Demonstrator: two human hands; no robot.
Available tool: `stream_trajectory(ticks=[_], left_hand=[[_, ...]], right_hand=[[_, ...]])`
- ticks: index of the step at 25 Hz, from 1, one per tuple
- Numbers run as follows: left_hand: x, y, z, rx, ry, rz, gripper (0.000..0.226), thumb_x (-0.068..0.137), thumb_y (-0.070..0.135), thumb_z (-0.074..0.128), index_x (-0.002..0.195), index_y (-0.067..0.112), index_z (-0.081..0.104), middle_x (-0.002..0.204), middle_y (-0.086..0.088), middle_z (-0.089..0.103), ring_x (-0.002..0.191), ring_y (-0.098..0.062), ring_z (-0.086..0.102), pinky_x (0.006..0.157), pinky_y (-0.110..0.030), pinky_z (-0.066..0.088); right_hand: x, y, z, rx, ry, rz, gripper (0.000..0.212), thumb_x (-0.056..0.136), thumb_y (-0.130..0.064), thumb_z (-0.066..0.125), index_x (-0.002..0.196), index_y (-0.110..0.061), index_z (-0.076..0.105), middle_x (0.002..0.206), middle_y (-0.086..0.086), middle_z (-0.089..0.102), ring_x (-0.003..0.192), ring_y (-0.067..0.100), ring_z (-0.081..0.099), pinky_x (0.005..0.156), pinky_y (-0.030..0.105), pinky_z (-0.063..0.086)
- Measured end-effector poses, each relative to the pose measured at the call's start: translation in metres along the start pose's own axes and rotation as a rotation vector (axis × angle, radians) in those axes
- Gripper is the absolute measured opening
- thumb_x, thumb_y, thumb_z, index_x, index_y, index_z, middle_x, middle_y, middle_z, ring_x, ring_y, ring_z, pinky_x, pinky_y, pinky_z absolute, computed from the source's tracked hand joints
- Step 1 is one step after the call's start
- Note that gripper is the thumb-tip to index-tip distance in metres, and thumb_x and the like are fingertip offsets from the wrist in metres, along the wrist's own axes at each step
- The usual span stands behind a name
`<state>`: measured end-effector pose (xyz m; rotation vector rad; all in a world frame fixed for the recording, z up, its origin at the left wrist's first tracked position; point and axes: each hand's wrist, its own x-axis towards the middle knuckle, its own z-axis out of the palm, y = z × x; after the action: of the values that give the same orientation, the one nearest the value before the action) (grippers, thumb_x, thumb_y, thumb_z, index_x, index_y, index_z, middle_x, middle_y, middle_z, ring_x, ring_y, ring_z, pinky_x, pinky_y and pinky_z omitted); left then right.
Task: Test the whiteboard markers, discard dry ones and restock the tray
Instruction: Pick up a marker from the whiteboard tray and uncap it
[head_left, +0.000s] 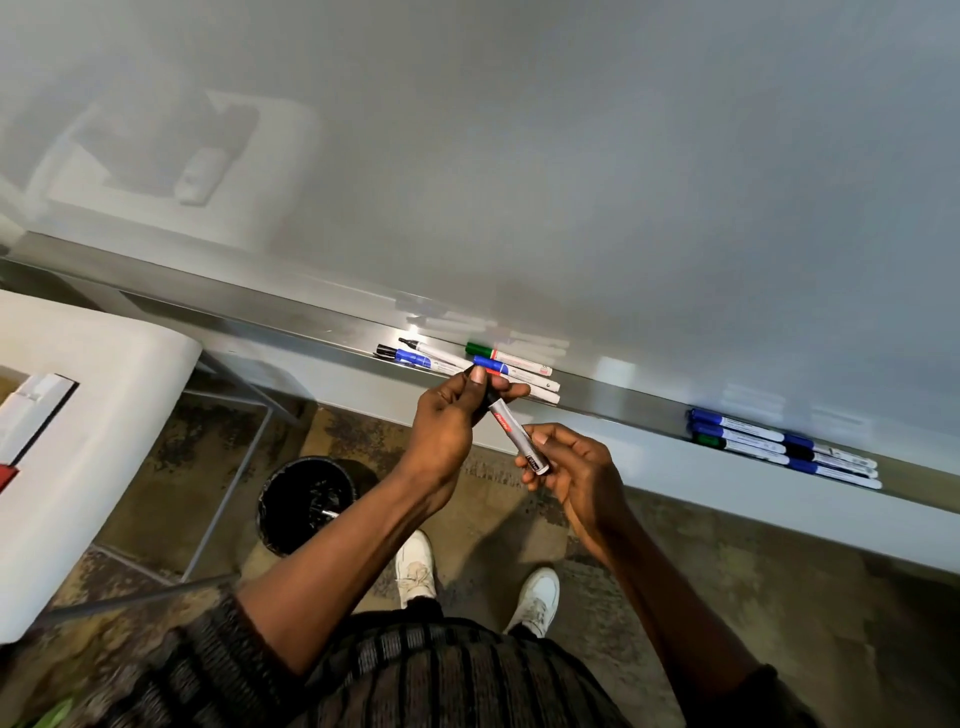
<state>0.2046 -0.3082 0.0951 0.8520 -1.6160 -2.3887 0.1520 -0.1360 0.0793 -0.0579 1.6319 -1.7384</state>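
Both my forearms (337, 561) reach forward, bare from the elbow, and converge ahead of my chest. My left hand (447, 415) is curled, thumb and fingers pinching the dark upper end of a marker (511, 428). My right hand (571, 462), just below and right of those fingers, grips the barrel's lower end between thumb and curled fingers.

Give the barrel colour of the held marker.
The marker barrel is grey with a red label; head view.
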Motion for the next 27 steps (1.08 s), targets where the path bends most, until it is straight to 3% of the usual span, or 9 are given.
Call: stream_trajectory(ticks=[4, 8, 11, 14, 16, 18, 23, 27], left_hand=[[-0.015, 0.005, -0.002, -0.109, -0.021, -0.028, 0.048, 0.115, 0.029, 0.045, 0.126, -0.015, 0.062, 0.122, -0.021, 0.078, 0.126, -0.03, 0.072, 0.124, -0.056, 0.041], [-0.02, 0.016, -0.01, -0.176, 0.044, -0.03, 0.036, 0.115, 0.026, 0.047, 0.11, 0.001, 0.072, 0.118, -0.023, 0.079, 0.126, -0.03, 0.072, 0.125, -0.054, 0.04], [-0.024, 0.02, -0.006, -0.165, 0.16, -0.047, 0.033, 0.115, 0.023, 0.046, 0.103, 0.003, 0.069, 0.111, -0.025, 0.08, 0.119, -0.032, 0.075, 0.121, -0.051, 0.044], [-0.009, 0.042, -0.038, -0.375, 0.413, -0.031, 0.03, 0.117, 0.025, 0.042, 0.099, 0.01, 0.062, 0.11, -0.023, 0.08, 0.105, -0.03, 0.08, 0.12, -0.049, 0.048], [0.002, 0.068, -0.076, -0.44, 0.496, 0.006, 0.032, 0.116, 0.03, 0.042, 0.095, 0.014, 0.061, 0.114, -0.02, 0.08, 0.106, -0.027, 0.08, 0.118, -0.045, 0.05], [-0.002, 0.084, -0.093, -0.373, 0.443, -0.014, 0.036, 0.117, 0.033, 0.039, 0.094, 0.016, 0.06, 0.119, -0.019, 0.08, 0.113, -0.027, 0.078, 0.113, -0.04, 0.051], [-0.014, 0.072, -0.061, -0.334, 0.328, -0.092, 0.037, 0.118, 0.035, 0.036, 0.096, 0.017, 0.059, 0.119, -0.018, 0.08, 0.115, -0.028, 0.077, 0.112, -0.04, 0.052], [-0.021, 0.071, -0.039, -0.288, 0.321, -0.005, 0.037, 0.117, 0.033, 0.039, 0.103, 0.009, 0.062, 0.113, -0.021, 0.081, 0.11, -0.03, 0.079, 0.113, -0.046, 0.052]], right_hand=[[-0.001, -0.018, 0.028, -0.088, 0.013, -0.035, 0.026, 0.108, -0.025, 0.057, 0.115, -0.008, 0.074, 0.086, 0.018, 0.075, 0.059, 0.021, 0.057, 0.05, 0.026, 0.045], [-0.004, -0.026, 0.047, -0.143, 0.057, -0.022, 0.019, 0.104, -0.022, 0.064, 0.109, -0.011, 0.079, 0.078, 0.008, 0.074, 0.053, 0.014, 0.047, 0.045, 0.021, 0.037], [-0.006, -0.024, 0.058, -0.402, 0.126, -0.154, 0.016, 0.102, -0.025, 0.068, 0.107, -0.019, 0.081, 0.076, -0.002, 0.075, 0.054, 0.007, 0.053, 0.053, 0.022, 0.044], [-0.018, -0.021, 0.05, -0.66, 0.204, -0.352, 0.022, 0.098, -0.023, 0.072, 0.119, -0.02, 0.079, 0.099, -0.017, 0.077, 0.081, -0.005, 0.069, 0.074, 0.011, 0.052], [-0.03, -0.019, 0.032, -0.563, 0.177, -0.384, 0.023, 0.099, -0.016, 0.07, 0.121, -0.014, 0.076, 0.093, -0.017, 0.077, 0.078, 0.0, 0.071, 0.07, 0.01, 0.052], [-0.038, -0.021, 0.018, -0.476, 0.131, -0.387, 0.022, 0.1, -0.016, 0.065, 0.118, -0.011, 0.076, 0.079, -0.004, 0.075, 0.063, 0.009, 0.065, 0.059, 0.017, 0.051], [-0.043, -0.04, 0.03, -0.198, 0.048, -0.232, 0.017, 0.102, -0.012, 0.062, 0.113, -0.01, 0.075, 0.08, 0.009, 0.074, 0.052, 0.012, 0.051, 0.046, 0.021, 0.043], [-0.047, -0.063, 0.043, -0.112, 0.053, -0.287, 0.02, 0.093, -0.024, 0.07, 0.113, -0.022, 0.072, 0.079, 0.017, 0.072, 0.054, 0.025, 0.052, 0.046, 0.027, 0.042]])
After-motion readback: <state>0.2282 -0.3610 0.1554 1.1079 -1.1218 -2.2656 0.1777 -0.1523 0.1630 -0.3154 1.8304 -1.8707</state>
